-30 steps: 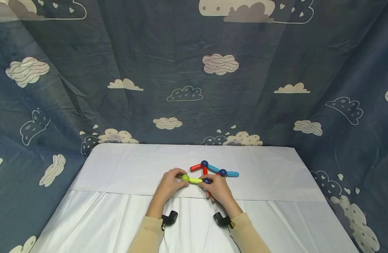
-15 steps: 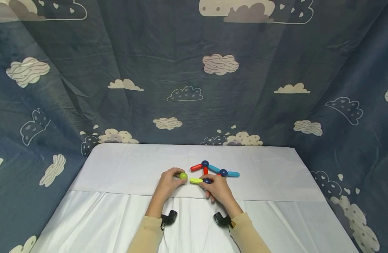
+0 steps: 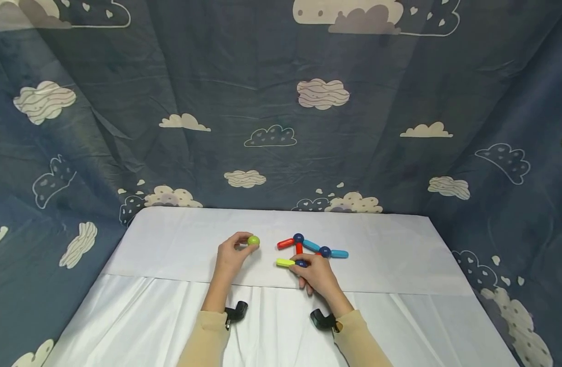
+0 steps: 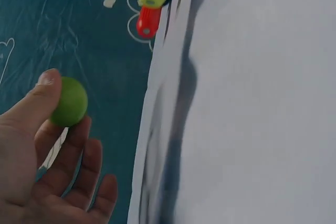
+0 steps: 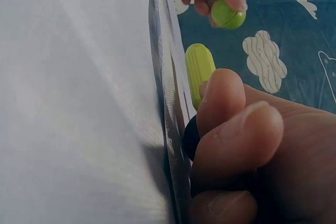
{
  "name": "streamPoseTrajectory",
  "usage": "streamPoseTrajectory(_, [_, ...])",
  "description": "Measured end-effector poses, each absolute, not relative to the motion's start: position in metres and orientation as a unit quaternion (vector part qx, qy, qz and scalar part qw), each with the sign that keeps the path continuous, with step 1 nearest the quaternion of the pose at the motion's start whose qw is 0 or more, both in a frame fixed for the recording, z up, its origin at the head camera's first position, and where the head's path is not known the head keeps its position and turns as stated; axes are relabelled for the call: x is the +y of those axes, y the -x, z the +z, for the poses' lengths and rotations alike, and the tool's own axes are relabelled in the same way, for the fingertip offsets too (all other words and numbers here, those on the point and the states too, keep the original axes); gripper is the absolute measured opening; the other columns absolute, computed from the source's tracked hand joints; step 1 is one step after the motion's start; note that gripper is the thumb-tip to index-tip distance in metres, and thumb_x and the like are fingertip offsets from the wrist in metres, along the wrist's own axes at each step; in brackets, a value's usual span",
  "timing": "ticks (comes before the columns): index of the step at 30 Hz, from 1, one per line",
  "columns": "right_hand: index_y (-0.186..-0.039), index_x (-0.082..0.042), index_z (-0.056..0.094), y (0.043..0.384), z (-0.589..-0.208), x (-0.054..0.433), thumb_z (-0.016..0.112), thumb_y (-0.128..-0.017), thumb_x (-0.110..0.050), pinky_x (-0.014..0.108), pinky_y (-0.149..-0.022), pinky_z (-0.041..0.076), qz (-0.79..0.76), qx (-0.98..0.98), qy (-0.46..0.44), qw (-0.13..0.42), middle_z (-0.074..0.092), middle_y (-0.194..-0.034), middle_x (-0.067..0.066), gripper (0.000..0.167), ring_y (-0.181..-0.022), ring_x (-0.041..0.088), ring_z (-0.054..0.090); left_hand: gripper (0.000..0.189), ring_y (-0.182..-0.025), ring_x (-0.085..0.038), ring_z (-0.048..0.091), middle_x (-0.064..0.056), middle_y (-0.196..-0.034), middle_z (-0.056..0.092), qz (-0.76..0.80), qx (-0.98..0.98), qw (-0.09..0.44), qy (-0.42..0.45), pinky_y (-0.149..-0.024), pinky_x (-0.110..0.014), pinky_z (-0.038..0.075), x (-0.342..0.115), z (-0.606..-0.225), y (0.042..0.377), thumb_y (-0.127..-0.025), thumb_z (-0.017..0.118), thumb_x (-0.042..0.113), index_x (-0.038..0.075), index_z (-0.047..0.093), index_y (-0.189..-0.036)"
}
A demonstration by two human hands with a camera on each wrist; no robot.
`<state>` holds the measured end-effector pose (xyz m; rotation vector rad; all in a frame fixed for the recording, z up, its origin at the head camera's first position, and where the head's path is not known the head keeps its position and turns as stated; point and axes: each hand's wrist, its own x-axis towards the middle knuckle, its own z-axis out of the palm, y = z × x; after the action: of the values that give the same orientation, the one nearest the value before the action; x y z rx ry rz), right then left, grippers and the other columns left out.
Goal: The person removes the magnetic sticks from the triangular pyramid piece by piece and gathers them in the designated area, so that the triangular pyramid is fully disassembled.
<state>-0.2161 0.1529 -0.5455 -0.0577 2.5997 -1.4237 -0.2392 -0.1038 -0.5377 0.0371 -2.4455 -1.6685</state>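
My left hand pinches a lime-green ball between thumb and fingers, left of a construction of magnetic rods and balls. The ball shows plainly in the left wrist view, the other fingers loosely bent. My right hand grips a dark blue ball at the near corner of the construction. A yellow-green rod points left from that ball, its outer end bare. Behind the right hand, red rods and blue rods join two more dark blue balls. Right-hand fingers partly hide the near joint.
A white cloth covers the table. A dark blue curtain with cloud prints hangs behind and at both sides. Black wrist cameras sit on both wrists.
The lime-green ball has come off the yellow-green rod's end and moved left and away from me with my left hand. The right hand stays on the construction.
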Motion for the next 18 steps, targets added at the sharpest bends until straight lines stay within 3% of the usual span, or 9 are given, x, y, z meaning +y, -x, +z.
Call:
streamPoseTrajectory(12, [-0.124, -0.014, 0.076, 0.215, -0.542, 0.153, 0.079, -0.097, -0.024, 0.021, -0.039, 0.041, -0.484, 0.871, 0.018, 0.083, 0.060, -0.052, 0.001, 0.029, -0.033, 0.008, 0.048, 0.037, -0.112, -0.030, 0.067, -0.017, -0.118, 0.076, -0.564, -0.807, 0.168, -0.055, -0.110, -0.050, 0.048, -0.163, -0.508, 0.269, -0.094, 0.082, 0.025, 0.009, 0.074, -0.127])
streamPoseTrajectory(18, [-0.124, -0.015, 0.076, 0.215, -0.544, 0.152, 0.079, -0.097, -0.025, 0.020, -0.039, 0.041, -0.485, 0.870, 0.017, 0.088, 0.060, -0.052, 0.001, 0.029, -0.034, 0.009, 0.048, 0.040, -0.108, -0.015, 0.064, -0.018, -0.126, 0.073, -0.566, -0.796, 0.187, -0.101, -0.106, -0.036, 0.047, -0.197, -0.505, 0.285, -0.097, 0.079, 0.023, 0.007, 0.071, -0.132])
